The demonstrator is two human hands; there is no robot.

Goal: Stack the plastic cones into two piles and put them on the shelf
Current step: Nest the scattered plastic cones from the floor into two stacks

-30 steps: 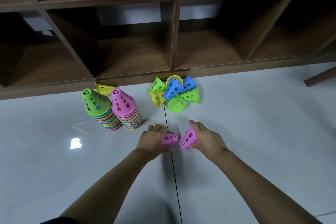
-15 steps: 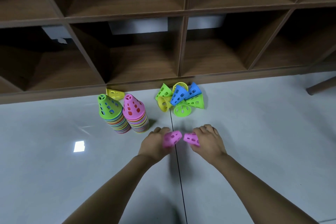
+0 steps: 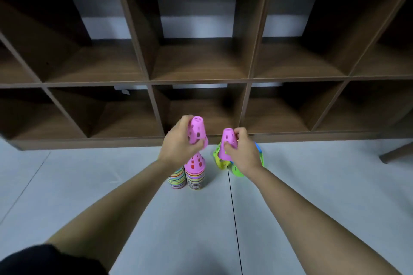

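Both hands have been lifted off the floor (image 3: pixel 312 196); a pink cone (image 3: pixel 196 130) is gripped upright in the left hand (image 3: pixel 181 143), raised above the two piles (image 3: pixel 187 175); a second pink cone (image 3: pixel 227 143) is pinched by the right hand (image 3: pixel 242 152), over the loose cones (image 3: pixel 237 168) beside the shelf (image 3: pixel 201 80).

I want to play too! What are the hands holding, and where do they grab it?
Each hand holds one pink cone by its side wall. The left hand grips the left pink cone; the right hand grips the right pink cone.
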